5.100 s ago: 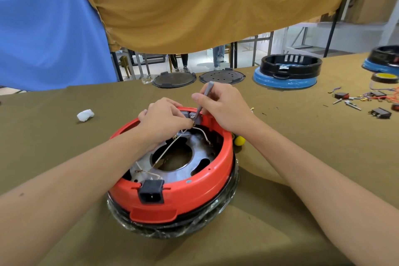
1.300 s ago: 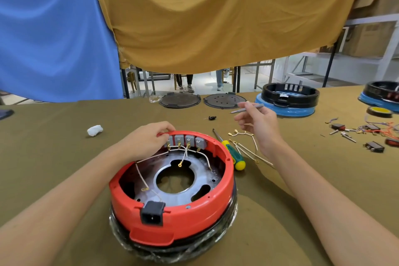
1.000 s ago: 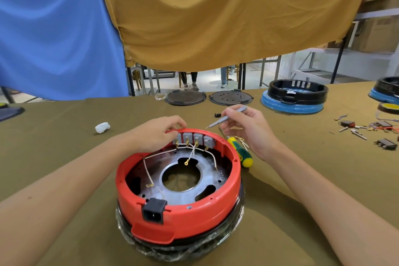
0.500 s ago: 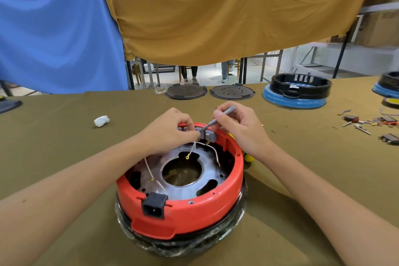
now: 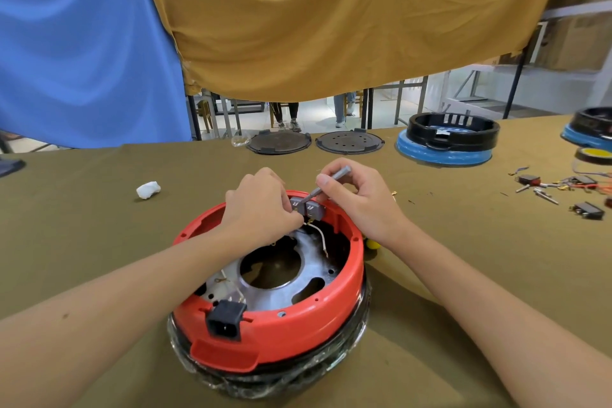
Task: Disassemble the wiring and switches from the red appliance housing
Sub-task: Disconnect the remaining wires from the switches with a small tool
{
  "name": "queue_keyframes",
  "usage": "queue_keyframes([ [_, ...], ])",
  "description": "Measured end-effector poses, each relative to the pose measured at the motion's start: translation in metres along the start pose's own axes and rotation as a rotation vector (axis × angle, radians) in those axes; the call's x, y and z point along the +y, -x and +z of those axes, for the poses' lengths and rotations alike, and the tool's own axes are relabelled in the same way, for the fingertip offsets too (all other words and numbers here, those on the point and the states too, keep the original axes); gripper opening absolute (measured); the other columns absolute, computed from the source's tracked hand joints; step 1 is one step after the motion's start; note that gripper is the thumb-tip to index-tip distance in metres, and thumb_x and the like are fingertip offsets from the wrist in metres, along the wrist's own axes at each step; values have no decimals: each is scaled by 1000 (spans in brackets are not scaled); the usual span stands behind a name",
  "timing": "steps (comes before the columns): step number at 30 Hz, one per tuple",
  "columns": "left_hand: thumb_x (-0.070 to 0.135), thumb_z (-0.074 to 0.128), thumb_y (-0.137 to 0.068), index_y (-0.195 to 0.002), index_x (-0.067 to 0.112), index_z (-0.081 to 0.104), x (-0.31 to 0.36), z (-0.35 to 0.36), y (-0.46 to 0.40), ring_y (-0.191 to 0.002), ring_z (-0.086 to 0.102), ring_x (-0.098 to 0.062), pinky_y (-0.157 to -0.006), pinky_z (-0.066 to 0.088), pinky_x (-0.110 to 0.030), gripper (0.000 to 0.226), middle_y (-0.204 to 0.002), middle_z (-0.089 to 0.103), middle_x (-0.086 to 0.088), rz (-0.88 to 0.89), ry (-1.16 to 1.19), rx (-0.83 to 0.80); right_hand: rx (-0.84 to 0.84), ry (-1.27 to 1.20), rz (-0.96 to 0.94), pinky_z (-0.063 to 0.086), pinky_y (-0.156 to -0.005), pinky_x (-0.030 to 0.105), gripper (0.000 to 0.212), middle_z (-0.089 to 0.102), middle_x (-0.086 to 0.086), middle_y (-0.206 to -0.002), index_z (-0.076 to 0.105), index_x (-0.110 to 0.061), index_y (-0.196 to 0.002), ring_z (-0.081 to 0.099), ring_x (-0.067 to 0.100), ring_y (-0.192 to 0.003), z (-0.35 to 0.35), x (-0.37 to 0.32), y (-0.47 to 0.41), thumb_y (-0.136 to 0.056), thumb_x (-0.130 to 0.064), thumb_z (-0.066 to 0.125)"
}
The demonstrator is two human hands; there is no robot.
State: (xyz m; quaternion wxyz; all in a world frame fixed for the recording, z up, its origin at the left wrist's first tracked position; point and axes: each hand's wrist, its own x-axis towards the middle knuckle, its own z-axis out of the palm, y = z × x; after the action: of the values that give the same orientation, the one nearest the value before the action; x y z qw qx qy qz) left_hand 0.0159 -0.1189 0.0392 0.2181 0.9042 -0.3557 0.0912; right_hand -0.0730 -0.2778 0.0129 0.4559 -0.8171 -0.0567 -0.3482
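Left hand (image 5: pixel 261 209) pinched the wire at the grey switches (image 5: pixel 306 207); right hand (image 5: pixel 356 200) gripped the thin tool (image 5: pixel 328 184). I judged gentle levering safest.

A white wad (image 5: pixel 148 190) lies on the olive tablecloth (image 5: pixel 82 225).

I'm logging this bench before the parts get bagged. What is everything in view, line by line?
appliance housing: 1, red, table centre
switches: 2 visible, grey, housing's far rim
wires: several, white, inside housing
power socket: 1, black, housing's near rim
round plates: 2, dark, table's far edge
base rings: 2, black on blue, far right
loose small parts: several, mixed, right
wad: 1, white, left
cloths: 2, blue and mustard, hanging behind
left hand: at the switches
right hand: holds grey tool
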Motion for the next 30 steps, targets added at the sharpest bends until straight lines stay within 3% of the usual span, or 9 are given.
queue_keyframes([
  [4,31,73,-74,-59,24,69,-6,4,-4,-105,53,-11,-94,41,-46,17,-113,56,16,8,34,-4,-11,50,-31,52,-64,19,14,69,-3,-81,64,-10,-91,68,9,-68,0,0,0,-98,-22,61],
  [8,33,72,-73,-57,24,70,-11,6,-5,-100,50,-3,-91,36,-41,18,-105,54,22,14,60,3,-10,99,-16,56,-64,40,13,68,-3,-79,64,-15,-91,68,25,-71,1,-1,0,-98,-26,61],
  [9,33,72,-73,-57,24,70,-12,6,-6,-98,49,-3,-90,35,-41,19,-103,55,22,13,61,1,-7,101,-14,56,-63,40,13,68,-5,-79,65,-15,-92,68,25,-71,0,-1,0,-98,-26,61],
  [12,34,71,-73,-57,25,70,-13,6,-6,-95,50,-4,-90,36,-41,19,-101,56,24,15,72,-15,-14,96,-24,50,-63,19,13,67,-14,-75,65,-11,-91,65,5,-67,1,-4,1,-99,-21,61],
  [13,34,71,-73,-57,26,70,-14,5,-6,-96,51,-4,-90,36,-41,19,-102,56,25,20,82,-24,-14,94,-19,49,-65,18,14,68,-14,-74,65,-10,-91,65,3,-68,0,-6,1,-98,-20,61],
  [17,33,73,-74,-54,30,65,-16,3,-4,-96,54,-4,-94,37,-43,21,-104,58,26,77,145,-68,16,49,16,58,-73,46,16,72,3,-78,66,-8,-90,71,20,-76,-1,-11,-1,-98,-21,62],
  [19,33,74,-74,-54,32,64,-18,3,-3,-95,55,-3,-97,39,-45,22,-104,59,26,109,176,-71,19,77,-6,57,-72,45,17,72,2,-76,65,-10,-88,70,19,-73,1,-11,-1,-98,-23,62],
  [23,33,74,-74,-54,32,64,-20,5,-2,-93,54,0,-97,39,-47,23,-102,59,26,128,196,-55,8,165,-63,52,-62,26,18,68,-8,-71,64,-14,-86,68,11,-69,3,-12,1,-99,-27,60],
  [30,32,73,-75,-52,32,61,-20,7,-2,-88,52,-1,-96,39,-46,26,-102,58,26,134,200,-41,-72,246,-102,53,-57,45,20,69,-3,-71,65,-15,-88,67,16,-59,1,-16,1,-99,-32,60],
])
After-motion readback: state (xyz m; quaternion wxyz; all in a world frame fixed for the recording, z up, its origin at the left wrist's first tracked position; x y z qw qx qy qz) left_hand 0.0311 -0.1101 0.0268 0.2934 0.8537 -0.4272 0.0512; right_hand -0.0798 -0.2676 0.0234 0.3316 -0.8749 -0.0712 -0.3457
